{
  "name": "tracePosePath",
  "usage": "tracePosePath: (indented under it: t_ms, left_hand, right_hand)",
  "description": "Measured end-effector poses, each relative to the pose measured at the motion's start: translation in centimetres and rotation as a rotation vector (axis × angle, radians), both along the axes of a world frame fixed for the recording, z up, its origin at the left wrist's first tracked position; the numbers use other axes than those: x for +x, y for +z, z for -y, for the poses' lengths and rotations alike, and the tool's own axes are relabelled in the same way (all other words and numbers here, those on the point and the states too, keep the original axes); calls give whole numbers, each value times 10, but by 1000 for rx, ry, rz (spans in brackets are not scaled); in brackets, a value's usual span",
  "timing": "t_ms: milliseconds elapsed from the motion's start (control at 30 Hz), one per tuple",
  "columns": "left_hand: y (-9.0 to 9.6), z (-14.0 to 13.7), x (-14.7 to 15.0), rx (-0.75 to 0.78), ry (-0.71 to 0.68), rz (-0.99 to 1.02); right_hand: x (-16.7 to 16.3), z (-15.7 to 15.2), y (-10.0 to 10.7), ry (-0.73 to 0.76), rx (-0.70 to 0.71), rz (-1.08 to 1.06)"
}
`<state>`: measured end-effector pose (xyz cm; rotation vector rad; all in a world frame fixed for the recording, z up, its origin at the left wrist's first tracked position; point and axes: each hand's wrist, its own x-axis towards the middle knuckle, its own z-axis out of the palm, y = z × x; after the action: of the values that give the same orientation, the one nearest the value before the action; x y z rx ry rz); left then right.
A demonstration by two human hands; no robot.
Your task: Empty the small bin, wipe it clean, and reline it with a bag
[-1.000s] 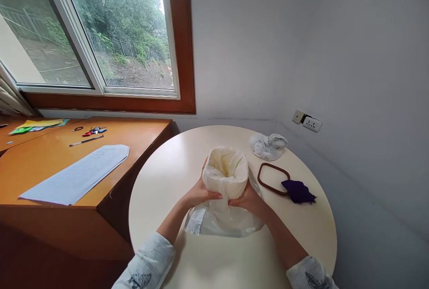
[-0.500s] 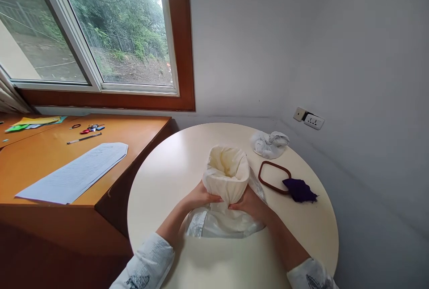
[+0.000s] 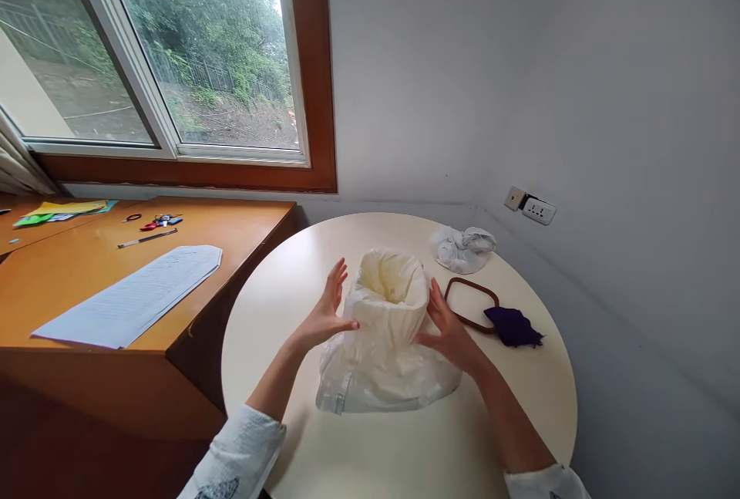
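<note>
A whitish plastic bag [image 3: 385, 352] stands on the round cream table in front of me. Its mouth gapes upward with a folded-over rim, and its lower part spreads out loosely toward me. To the left of the rim is my left hand [image 3: 324, 314], fingers spread and thumb pointing at the bag's side. My right hand [image 3: 451, 332] is on the other side, fingers apart, close against the bag. Whether either hand lightly touches the plastic, I cannot tell. What lies deep inside the bag is hidden.
Right of the bag lie a brown rounded frame [image 3: 454, 300] and a dark purple cloth [image 3: 513, 327]. A knotted white plastic bag [image 3: 462, 249] sits behind them. The orange desk [image 3: 243, 252] at left holds paper sheets [image 3: 144, 295], a pen [image 3: 147, 238] and keys [image 3: 162, 222].
Both hands have let go of the bag's neck and moved apart, the left one outward and up. The bag's loose lower part now shows more fully below the rim.
</note>
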<state>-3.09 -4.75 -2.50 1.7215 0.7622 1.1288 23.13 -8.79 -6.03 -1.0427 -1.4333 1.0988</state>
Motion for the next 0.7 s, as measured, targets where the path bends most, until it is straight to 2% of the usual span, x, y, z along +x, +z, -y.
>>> tracePosePath:
  t_ms: [67,133,233,367,467,567,700]
  left_hand:
    - [16,5,-3,173,122,-145]
    - [33,12,-1,402,205,-324]
    - [54,20,10,723,110,-542]
    - [62,27,26,898,12,-818]
    - [58,37,30,958,12,-943]
    - [55,50,32,1026,8,-968]
    - [52,65,36,1108,2,-990]
  right_hand:
    - [5,4,14,-64,79,6]
    - [6,9,30,-176,236,104]
    - [-1,14,55,-229,525,396]
    - [-16,18,73,-106,781,702]
    - [-22,25,74,-93,846,783]
    - [-24,37,78,-110,846,844]
    - [-28,47,101,-47,771,1014]
